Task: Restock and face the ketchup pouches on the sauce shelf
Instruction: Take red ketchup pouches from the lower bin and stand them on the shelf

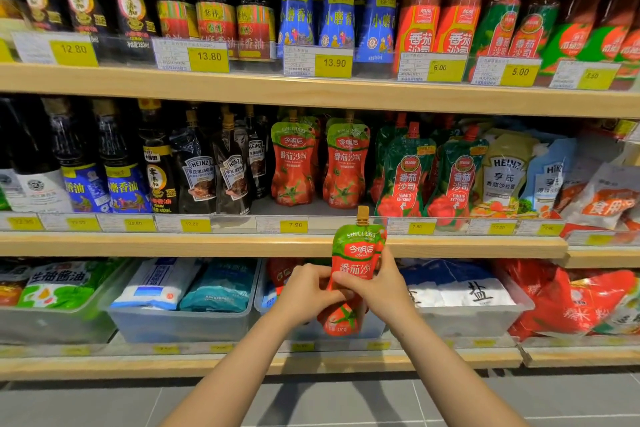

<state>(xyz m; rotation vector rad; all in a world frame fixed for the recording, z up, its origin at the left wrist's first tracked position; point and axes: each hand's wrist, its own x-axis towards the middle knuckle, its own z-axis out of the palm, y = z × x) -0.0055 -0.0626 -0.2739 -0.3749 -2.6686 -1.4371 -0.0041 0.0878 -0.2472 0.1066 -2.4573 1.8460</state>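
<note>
While both hands grip it in front of the shelving, a red-and-green ketchup pouch with a tan screw cap stands upright, its printed face toward the camera, its cap level with the front lip of the middle shelf. The left hand is closed on the pouch's left edge at its waist, fingers curled in; the right hand wraps the right edge, thumb across the front of the pouch. Directly behind and above, on the middle shelf, two matching ketchup pouches stand side by side facing forward, with more of the same kind lined up behind them and a strip of bare shelf in front of them, above a yellow 7.90 price tag. Just right of these stand green spouted tomato ketchup pouches with red caps, then Heinz pouches leaning toward the shelf's right end. To the left of the matching pair stand dark Heinz black pepper sauce pouches, then dark bottles reaching the left end. On the top shelf, red-capped tomato sauce bottles stand right of centre beside blue-labelled sesame oil bottles. Below the held pouch, clear plastic bins on the bottom shelf hold bagged goods.
</note>
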